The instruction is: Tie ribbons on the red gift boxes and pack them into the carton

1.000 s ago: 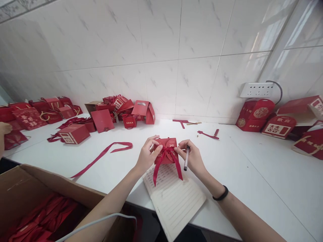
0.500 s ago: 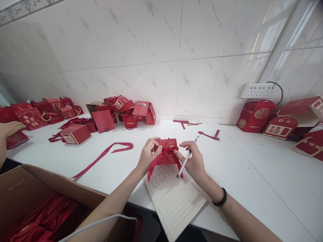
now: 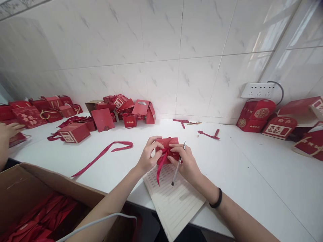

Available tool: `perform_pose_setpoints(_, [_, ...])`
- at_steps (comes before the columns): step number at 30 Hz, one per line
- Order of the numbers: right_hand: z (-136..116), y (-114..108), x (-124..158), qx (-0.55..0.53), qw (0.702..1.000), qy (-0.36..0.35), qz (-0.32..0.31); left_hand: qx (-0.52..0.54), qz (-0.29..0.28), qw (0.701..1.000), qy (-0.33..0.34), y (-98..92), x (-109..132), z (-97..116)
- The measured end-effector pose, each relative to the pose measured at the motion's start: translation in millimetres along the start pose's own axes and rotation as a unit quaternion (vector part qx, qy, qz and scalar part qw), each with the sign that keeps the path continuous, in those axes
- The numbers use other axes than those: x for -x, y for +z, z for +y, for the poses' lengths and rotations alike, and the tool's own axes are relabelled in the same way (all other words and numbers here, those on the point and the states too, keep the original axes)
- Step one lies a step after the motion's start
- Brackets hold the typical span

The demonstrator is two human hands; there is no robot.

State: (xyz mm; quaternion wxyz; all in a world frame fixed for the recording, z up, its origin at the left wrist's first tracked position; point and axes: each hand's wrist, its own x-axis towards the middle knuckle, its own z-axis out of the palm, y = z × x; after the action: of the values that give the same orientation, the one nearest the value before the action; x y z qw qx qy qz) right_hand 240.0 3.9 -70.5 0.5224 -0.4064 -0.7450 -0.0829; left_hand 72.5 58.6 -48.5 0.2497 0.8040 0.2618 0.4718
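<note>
the table [image 3: 242,181] bears a notebook [image 3: 180,203] that juts past its near edge. at the notebook's far end, the left hand [image 3: 149,155] and right hand [image 3: 187,162] flank 1 box [image 3: 166,142], touched by both; the left pinches its ribbon [image 3: 161,165], the right, curled over the box's other side, clasps a pen [image 3: 176,172].

The small box [image 3: 164,142] at the dial's centre is red; its ribbon [image 3: 160,166] is a pinker crimson; the pen [image 3: 177,170] is clear and greyish; towards six o'clock, the notebook [image 3: 178,201] is cream with ruled lines; at eight, the carton [image 3: 67,183] is brown; at three, a lidded box [image 3: 260,113] carries a round gold motif on red (the arched box [image 3: 279,128] beside it shows red characters on cream); the table [image 3: 232,174] is white; the wall tiles [image 3: 161,84] are white, veined grey.
</note>
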Motion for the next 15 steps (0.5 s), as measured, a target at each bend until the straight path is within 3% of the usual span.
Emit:
perform_pose_setpoints(4, [3.6,2.2,-1.4,-0.012,1.000,0.016,0.010,0.008,-0.034,0.999,0.020,-2.1,2.0,-1.5])
perform_pose_setpoints(15, [4.1,4.5,-6.9,-0.014,0.999,0.034,0.017,-0.017,0.011,1.000,0.018,4.6,-0.1,-4.8])
